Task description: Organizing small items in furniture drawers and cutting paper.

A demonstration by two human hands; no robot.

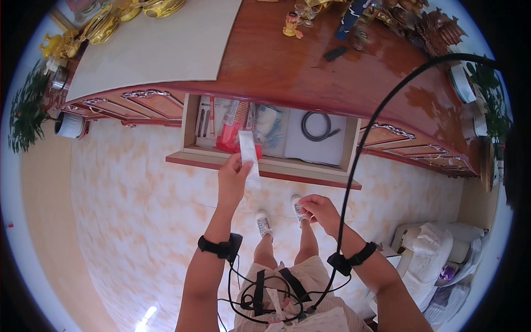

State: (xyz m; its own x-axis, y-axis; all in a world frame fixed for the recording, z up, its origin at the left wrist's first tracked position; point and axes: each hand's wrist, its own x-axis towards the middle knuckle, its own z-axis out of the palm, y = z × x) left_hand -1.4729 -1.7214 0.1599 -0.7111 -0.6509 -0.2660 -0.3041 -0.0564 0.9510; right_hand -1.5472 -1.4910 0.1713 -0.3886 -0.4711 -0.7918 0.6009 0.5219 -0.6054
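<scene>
My left hand (233, 176) pinches a flat white strip-like packet (249, 155) between thumb and fingers, above the front edge of an open wooden drawer (271, 161). Behind the packet, inside the drawer, lies a red and clear plastic package (232, 124) with wooden-looking sticks. To its right rests a clear bag of white items (267, 120). A coiled grey cable (316, 126) sits on a white sheet (292, 143) in the right part. My right hand (321, 211) hovers apart from the drawer, above the floor, fingers curled; whether its fingertips hold anything small is unclear.
A polished wooden cabinet top (290, 62) with a pale cover (166, 50) stands above the drawer. Carved ornaments (439, 31) crowd its back. A thick black cable (373, 116) arcs across the right side. A cloth-covered chair (427, 253) is at lower right.
</scene>
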